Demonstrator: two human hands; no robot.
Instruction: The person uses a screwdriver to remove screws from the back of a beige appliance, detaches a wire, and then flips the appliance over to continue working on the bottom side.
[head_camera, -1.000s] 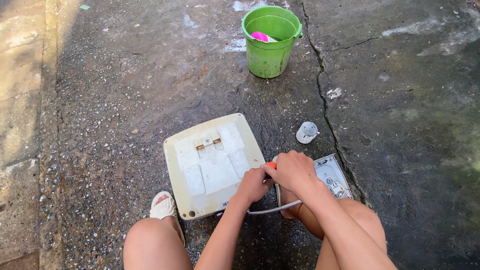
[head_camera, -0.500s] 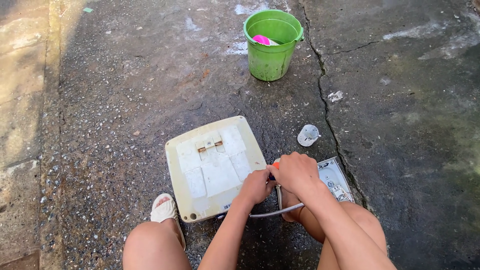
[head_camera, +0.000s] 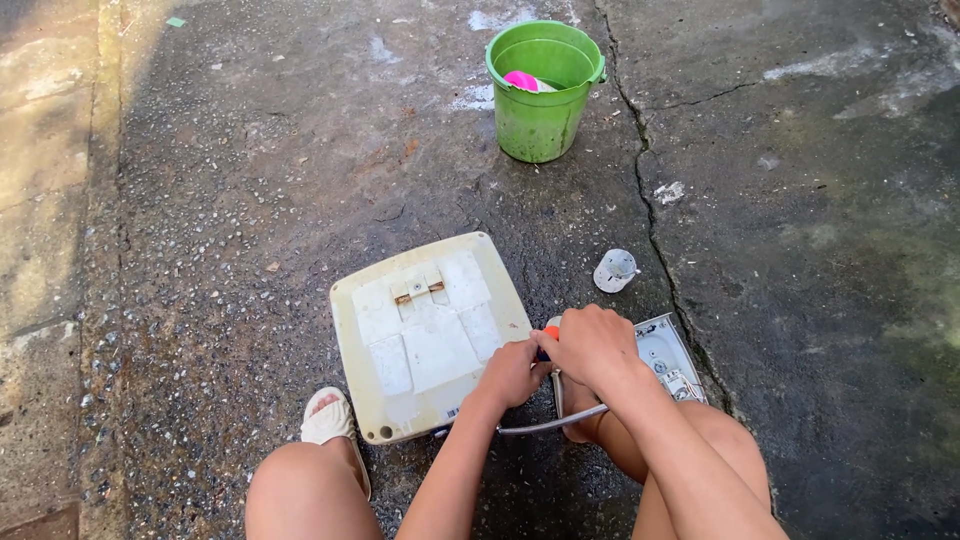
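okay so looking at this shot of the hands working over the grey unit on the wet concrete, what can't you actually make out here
Head view only:
- Tool under the right hand: just an orange tip shows; the hand covers the rest.
- Left hand: its grip is hidden behind the right hand.
- Grey unit: mostly covered by hands and forearm; inner parts too small to tell.
- Green bucket: a pink object inside, its shape cut off by the rim.
- Small white part: too small to identify.

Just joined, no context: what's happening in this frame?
A person squats on wet concrete, both hands together over a small grey device panel. The right hand grips an orange-handled tool; the left hand steadies beside it. A thin grey hose runs under the hands. A cream plastic cover lies inside-up alongside. Further off stand a green bucket and a small white cap.
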